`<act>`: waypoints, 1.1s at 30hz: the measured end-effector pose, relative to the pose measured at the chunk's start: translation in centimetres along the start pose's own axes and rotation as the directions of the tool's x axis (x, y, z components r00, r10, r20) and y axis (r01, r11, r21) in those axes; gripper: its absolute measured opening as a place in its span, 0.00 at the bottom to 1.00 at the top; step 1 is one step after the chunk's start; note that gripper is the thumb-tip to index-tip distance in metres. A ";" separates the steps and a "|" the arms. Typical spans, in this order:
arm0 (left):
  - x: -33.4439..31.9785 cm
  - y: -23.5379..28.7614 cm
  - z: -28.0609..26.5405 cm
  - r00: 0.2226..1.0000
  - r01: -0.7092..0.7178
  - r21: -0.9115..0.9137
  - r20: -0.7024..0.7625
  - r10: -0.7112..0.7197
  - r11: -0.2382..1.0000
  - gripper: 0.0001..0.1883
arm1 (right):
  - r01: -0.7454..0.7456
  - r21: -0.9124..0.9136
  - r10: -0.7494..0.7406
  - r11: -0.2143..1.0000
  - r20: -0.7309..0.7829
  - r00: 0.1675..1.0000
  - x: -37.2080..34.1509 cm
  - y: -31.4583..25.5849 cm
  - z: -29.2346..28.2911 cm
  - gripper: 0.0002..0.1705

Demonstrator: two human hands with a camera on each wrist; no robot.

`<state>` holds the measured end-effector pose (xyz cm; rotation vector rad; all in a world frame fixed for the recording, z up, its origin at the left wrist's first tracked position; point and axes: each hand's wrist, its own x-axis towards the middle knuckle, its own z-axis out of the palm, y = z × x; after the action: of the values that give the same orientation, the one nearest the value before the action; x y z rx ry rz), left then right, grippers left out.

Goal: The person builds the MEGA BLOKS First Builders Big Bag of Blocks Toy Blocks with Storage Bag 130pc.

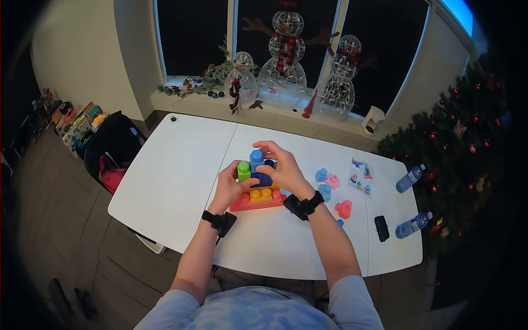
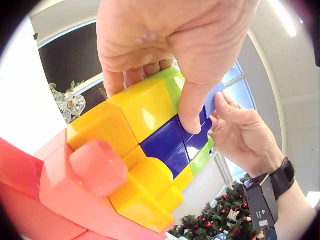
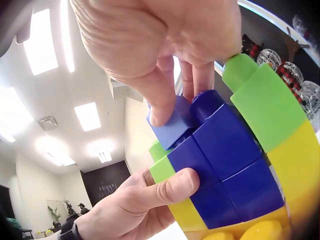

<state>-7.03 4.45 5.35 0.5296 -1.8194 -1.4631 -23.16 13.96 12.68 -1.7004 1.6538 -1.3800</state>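
A stack of large toy building blocks stands in front of the body, with a red base (image 1: 245, 206), yellow blocks (image 2: 145, 112), dark blue blocks (image 3: 232, 172) and green blocks (image 3: 272, 107) on both sides. My left hand (image 1: 226, 188) grips the stack from its left, thumb pressed on the dark blue front and fingers behind. At the top, my right hand (image 1: 285, 169) pinches a light blue block (image 3: 172, 127) between thumb and fingers. That block sits beside a dark blue stud and looks tilted in the right wrist view. Its underside is hidden.
Right of the stack on the white table (image 1: 176, 159) lie light blue blocks (image 1: 325, 192), a pink gear-shaped piece (image 1: 332, 181) and a red block (image 1: 344, 209). Beyond them are a picture sheet (image 1: 361, 177), a black case (image 1: 381, 229) and two water bottles (image 1: 410, 179).
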 end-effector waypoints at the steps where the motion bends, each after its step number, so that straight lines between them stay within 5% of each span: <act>1: 0.0 -0.1 0.0 1.000 -0.004 0.004 -0.008 0.004 1.000 0.22 | -0.002 -0.003 0.002 1.000 0.000 1.000 0.0 0.2 0.1 0.29; 3: 0.1 -0.5 0.1 1.000 -0.008 -0.007 -0.010 0.008 1.000 0.21 | 0.082 -0.135 -0.083 0.987 -0.002 0.997 -0.2 0.6 0.1 0.28; 10: 0.0 -0.3 0.1 1.000 0.001 0.038 -0.013 -0.001 0.999 0.19 | 0.039 -0.260 -0.041 0.965 -0.002 0.999 -0.9 0.1 0.4 0.28; 16: 0.1 -0.4 0.3 0.998 -0.057 0.001 -0.011 0.057 0.998 0.26 | 0.114 -0.351 -0.220 0.929 -0.279 0.935 -5.5 -0.5 -3.8 0.28; 18: 0.4 -0.7 -0.1 0.998 -0.060 0.001 0.003 0.060 0.998 0.28 | -0.159 -0.391 0.041 0.907 -0.294 0.955 -9.3 -0.4 -7.5 0.27; 19: 0.6 -0.7 -0.2 0.991 -0.130 -0.045 -0.019 0.129 0.991 0.28 | -0.180 -0.405 0.055 0.897 -0.302 0.952 -11.2 -0.2 -8.7 0.27; 21: 1.1 -0.6 -0.4 0.980 -0.198 -0.102 -0.030 0.196 0.975 0.27 | -0.483 -0.588 0.398 0.649 -0.278 0.874 -15.7 0.9 -10.5 0.26; 25: 1.1 1.5 -0.4 0.986 -0.164 -0.022 -0.007 0.164 0.986 0.23 | -0.342 -0.699 0.314 0.628 -0.174 0.933 -24.2 4.4 -10.6 0.30; 29: 1.1 0.7 -0.3 0.994 -0.101 0.024 -0.034 0.101 0.995 0.23 | -0.481 -0.642 0.453 0.597 -0.225 0.863 -26.2 5.6 -8.5 0.34; 33: 1.2 0.6 -0.4 0.995 -0.088 0.014 -0.039 0.089 0.996 0.23 | -0.461 -0.575 0.443 0.676 -0.183 0.878 -26.6 8.0 -8.7 0.34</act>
<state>-7.40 3.53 6.26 0.4748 -1.7986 -1.3736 -29.65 39.40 0.20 -1.3766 2.5119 -0.6608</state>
